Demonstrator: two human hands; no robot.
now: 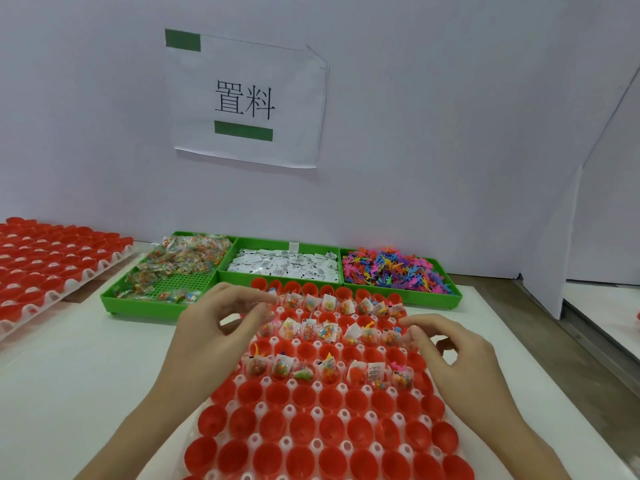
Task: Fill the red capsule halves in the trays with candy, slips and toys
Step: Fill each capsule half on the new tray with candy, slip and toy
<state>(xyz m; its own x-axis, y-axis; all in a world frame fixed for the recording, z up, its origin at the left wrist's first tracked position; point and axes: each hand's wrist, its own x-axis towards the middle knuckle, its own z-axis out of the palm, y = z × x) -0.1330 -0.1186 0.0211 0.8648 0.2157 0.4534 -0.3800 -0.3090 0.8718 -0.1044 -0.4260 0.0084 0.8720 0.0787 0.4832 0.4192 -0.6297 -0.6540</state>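
On the white worktop [86, 393], both hands [221, 327], fingers loosely curled and seemingly empty, hover over the white tray of red plastic capsule halves [332, 410]: three far rows filled, nearer rows and a second tray [45, 265] unfilled.

Both forearms reach up from the bottom of the frame toward its middle. The left hand [211, 327] sits centre-left, fingers loosely curled, thumb near fingertips. The right hand [450, 344] sits centre-right, fingers likewise curled.
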